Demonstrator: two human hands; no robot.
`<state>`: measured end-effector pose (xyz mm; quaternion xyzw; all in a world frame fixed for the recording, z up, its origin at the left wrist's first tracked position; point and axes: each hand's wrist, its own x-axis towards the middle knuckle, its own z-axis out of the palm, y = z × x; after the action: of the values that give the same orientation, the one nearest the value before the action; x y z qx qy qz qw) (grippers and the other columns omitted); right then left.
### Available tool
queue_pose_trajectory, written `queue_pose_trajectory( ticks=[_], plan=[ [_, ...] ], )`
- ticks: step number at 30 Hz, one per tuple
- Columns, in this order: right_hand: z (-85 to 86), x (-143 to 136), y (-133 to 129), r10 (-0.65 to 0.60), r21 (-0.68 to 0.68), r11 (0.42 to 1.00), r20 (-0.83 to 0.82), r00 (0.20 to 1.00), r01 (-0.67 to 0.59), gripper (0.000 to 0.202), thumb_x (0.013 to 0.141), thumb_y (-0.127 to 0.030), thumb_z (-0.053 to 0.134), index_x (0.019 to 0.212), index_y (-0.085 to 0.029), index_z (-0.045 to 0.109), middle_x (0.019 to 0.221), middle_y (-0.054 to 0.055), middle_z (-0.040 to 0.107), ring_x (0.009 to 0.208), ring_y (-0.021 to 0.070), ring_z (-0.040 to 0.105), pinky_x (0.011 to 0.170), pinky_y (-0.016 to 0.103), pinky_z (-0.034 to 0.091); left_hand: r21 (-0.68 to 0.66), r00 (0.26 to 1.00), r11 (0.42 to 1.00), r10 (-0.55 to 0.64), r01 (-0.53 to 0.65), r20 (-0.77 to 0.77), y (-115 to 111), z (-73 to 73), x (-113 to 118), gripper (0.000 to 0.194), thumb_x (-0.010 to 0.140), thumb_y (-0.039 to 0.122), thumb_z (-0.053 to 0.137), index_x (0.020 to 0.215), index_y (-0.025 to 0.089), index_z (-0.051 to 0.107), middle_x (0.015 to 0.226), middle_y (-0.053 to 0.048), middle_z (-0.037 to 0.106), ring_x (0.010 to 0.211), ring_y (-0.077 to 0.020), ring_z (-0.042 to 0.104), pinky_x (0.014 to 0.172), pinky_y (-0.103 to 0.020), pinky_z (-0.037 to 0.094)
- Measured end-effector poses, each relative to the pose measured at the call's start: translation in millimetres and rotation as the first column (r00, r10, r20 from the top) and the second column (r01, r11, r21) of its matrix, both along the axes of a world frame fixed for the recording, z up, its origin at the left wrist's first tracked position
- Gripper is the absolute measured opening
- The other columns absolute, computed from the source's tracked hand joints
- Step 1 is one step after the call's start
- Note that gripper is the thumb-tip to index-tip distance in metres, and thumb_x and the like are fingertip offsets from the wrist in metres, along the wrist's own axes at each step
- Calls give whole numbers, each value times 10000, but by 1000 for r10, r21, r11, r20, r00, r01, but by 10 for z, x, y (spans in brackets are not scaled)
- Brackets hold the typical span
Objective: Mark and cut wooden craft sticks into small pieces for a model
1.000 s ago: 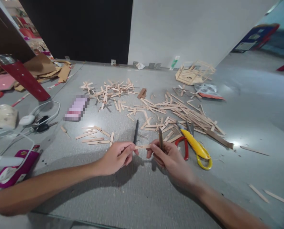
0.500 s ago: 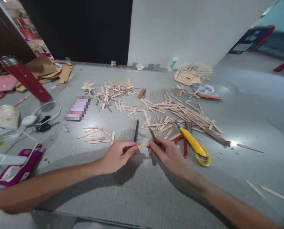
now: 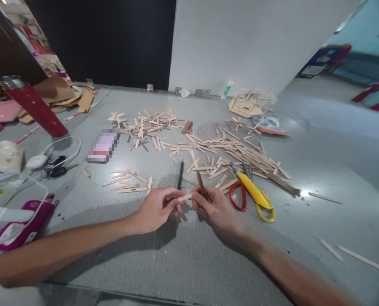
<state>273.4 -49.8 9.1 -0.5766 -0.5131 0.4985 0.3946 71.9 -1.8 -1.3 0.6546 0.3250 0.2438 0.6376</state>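
A short pale wooden stick (image 3: 185, 197) spans the gap between my hands, above the grey table. The fingertips of my left hand (image 3: 160, 208) pinch its left end. My right hand (image 3: 213, 206) is closed on its other end and also holds a brown pointed strip (image 3: 201, 183) that sticks up from the fingers. A dark pen (image 3: 181, 174) stands out just beyond my left fingers; whether they touch it I cannot tell. Several loose sticks (image 3: 128, 186) lie left of my left hand.
Red-handled scissors (image 3: 238, 196) and yellow-handled scissors (image 3: 255, 191) lie right of my right hand. Beyond are heaped sticks (image 3: 250, 153) and a stick frame (image 3: 251, 103). At left are a phone (image 3: 103, 145), a red bottle (image 3: 35, 106), keys (image 3: 58, 171) and a purple case (image 3: 24, 223).
My hands have shifted slightly, and more of the stick shows between them. The brown strip stands more upright. The whole view has turned a little to the right.
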Motion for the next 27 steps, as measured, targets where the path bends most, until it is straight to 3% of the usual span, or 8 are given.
queue_pose_trajectory(
  ticks=[4,7,12,14,17,21,24,27],
  plan=[
    [-41,-11,-11,-7,-32,999,-88,996,4,491,916,-634,672,721,-193,582,559,-73,449,461,80,324,430,219,252,8,1000,1000,2,-2,-7,31,-10,2,240,1008,317,580,1067,121,707,807,-59,716,711,-154,658,684,-248,508],
    [-80,-6,-25,-40,-29,999,-91,995,37,497,913,-639,679,715,-195,578,538,-82,430,443,78,333,416,213,261,63,995,998,-22,28,-99,76,30,-5,239,1017,260,508,1072,129,700,787,-43,700,679,-145,635,661,-236,481],
    [-161,52,-12,-100,5,995,-67,993,101,473,904,-643,678,774,-199,585,579,-68,474,441,83,361,413,217,273,126,955,980,-115,154,-272,152,134,-30,326,1033,323,476,803,157,636,646,1,619,484,-105,488,521,-223,354],
    [-177,85,-7,-132,71,989,-4,991,132,427,925,-614,659,849,-196,614,632,-52,510,474,99,403,434,226,309,118,957,983,-101,137,-273,169,148,-32,316,1032,334,469,813,164,623,638,12,604,469,-103,469,502,-221,338],
    [-172,143,-22,-229,256,951,216,949,171,339,1007,-512,546,1006,-193,659,674,-37,550,526,136,500,506,253,402,83,959,990,-86,112,-271,183,126,-29,324,1046,377,424,898,164,619,606,35,561,431,-110,453,470,-222,341],
    [-144,217,-60,-284,437,898,493,822,48,253,1045,-338,480,1055,-198,690,677,-15,632,588,168,625,639,280,495,52,959,993,-84,102,-270,204,87,-30,322,1048,399,418,939,163,608,595,52,529,418,-106,448,457,-214,350],
    [-146,246,-80,-258,517,847,602,755,-124,256,1082,-260,447,1055,-195,693,803,38,749,684,185,717,689,280,530,45,957,993,-97,113,-273,235,92,-34,333,1051,410,413,937,163,605,593,56,523,412,-97,437,450,-206,342],
    [-159,260,-101,-226,561,758,703,674,-331,298,1121,-236,406,1097,-184,698,895,81,792,754,206,759,684,287,541,35,951,986,-145,161,-275,271,112,-43,375,1048,455,437,873,167,600,599,46,540,410,-94,445,443,-207,340]
  ],
)
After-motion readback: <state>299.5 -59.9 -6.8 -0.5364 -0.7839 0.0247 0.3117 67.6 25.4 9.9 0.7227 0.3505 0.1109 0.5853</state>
